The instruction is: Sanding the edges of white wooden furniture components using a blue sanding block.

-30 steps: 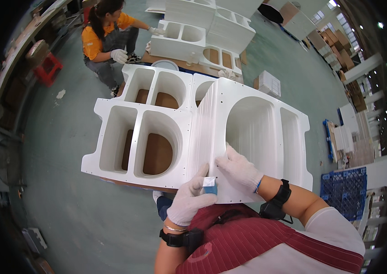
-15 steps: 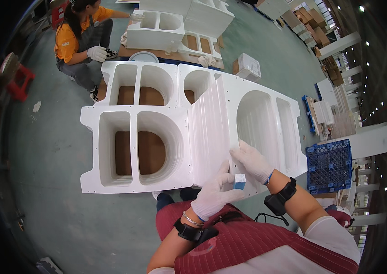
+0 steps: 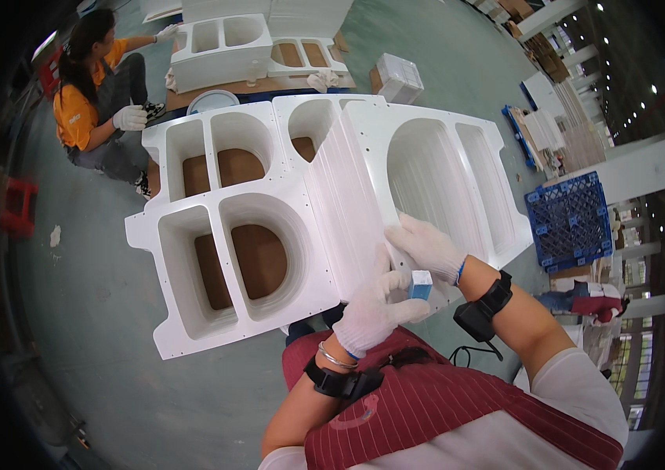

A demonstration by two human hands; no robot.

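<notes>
A large white moulded casing [image 3: 382, 160] with one rounded and one narrow opening stands tilted in front of me. My right hand [image 3: 430, 249], in a white knit glove, has its fingers closed at the casing's near edge. Just left of it, my gloved left hand [image 3: 375, 312] has a small blue-and-white block [image 3: 420, 285] between thumb and fingers. The left fingertips reach up against the casing's side. Some fingertips of both hands are hidden. Beside it on the left lies a matching white casing [image 3: 301, 274], its two openings facing up.
More white casings [image 3: 222, 66] rest on cardboard at the far left. A person [image 3: 85, 102] in an orange shirt and white gloves squats there. A white lid [image 3: 213, 101], a wrapped box [image 3: 396, 77], a red stool [image 3: 19, 207] and a blue pallet [image 3: 569, 219] stand around.
My view has turned, so the casings appear slanted and shifted left. Both hands stay at the casing's near edge, and the block remains in my left hand.
</notes>
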